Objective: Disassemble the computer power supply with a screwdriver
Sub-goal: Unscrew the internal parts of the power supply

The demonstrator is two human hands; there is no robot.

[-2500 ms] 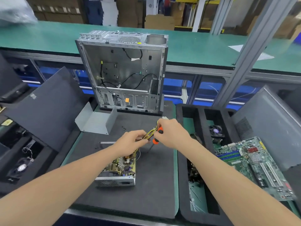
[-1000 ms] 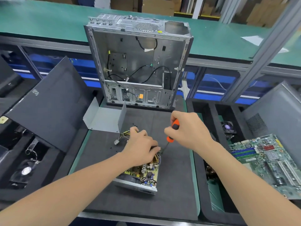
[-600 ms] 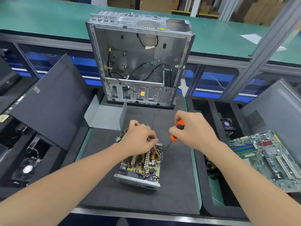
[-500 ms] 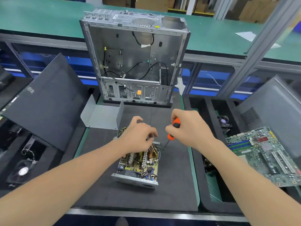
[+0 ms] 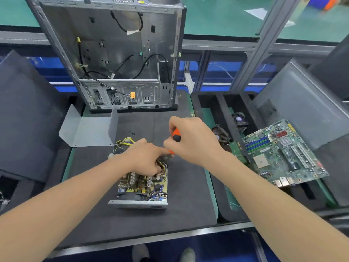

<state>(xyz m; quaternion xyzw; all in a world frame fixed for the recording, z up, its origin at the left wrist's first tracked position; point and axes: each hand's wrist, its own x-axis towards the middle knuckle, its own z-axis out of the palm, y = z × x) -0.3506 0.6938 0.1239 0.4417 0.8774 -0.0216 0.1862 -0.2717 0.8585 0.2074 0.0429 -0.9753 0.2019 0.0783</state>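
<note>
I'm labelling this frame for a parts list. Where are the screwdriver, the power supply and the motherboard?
screwdriver (image 5: 176, 132), head view, on the orange part of its handle.
power supply (image 5: 138, 203), head view, on its near metal wall.
motherboard (image 5: 279, 156), head view, on the middle of the green board.
</note>
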